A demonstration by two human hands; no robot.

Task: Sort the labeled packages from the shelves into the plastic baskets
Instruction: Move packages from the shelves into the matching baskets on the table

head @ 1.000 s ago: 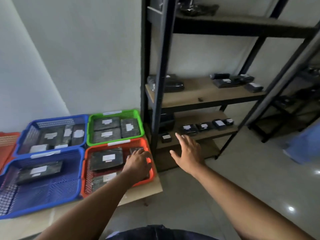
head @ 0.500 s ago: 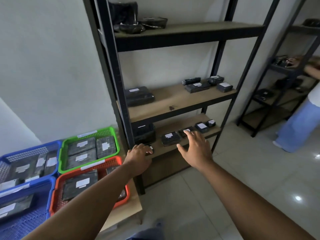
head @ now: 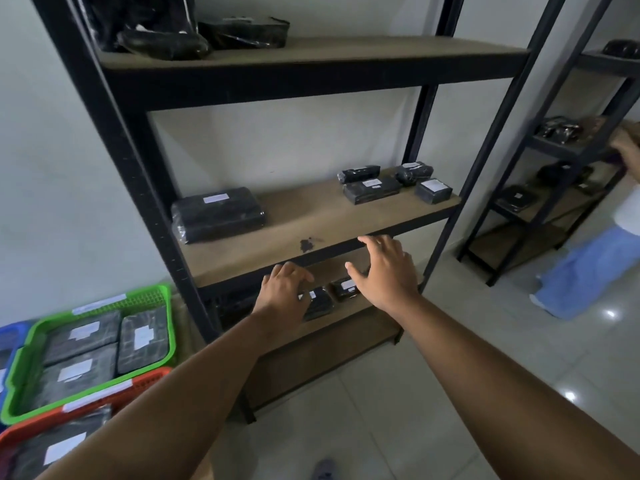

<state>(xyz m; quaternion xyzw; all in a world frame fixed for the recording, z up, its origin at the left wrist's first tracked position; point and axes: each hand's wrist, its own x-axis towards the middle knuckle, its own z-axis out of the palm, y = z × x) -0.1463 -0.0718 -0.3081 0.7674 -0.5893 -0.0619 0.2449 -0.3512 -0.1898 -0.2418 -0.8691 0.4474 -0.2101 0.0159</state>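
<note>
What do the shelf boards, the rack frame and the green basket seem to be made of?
Shelf boards: matte tan fibreboard or wood, going by the dull flat surface. Rack frame: black painted metal, probably; perforated uprights. Green basket: glossy moulded plastic with mesh walls.

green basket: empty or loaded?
Loaded. The green basket holds three black wrapped packages with white labels, lying flat side by side and covering most of its floor.
</note>
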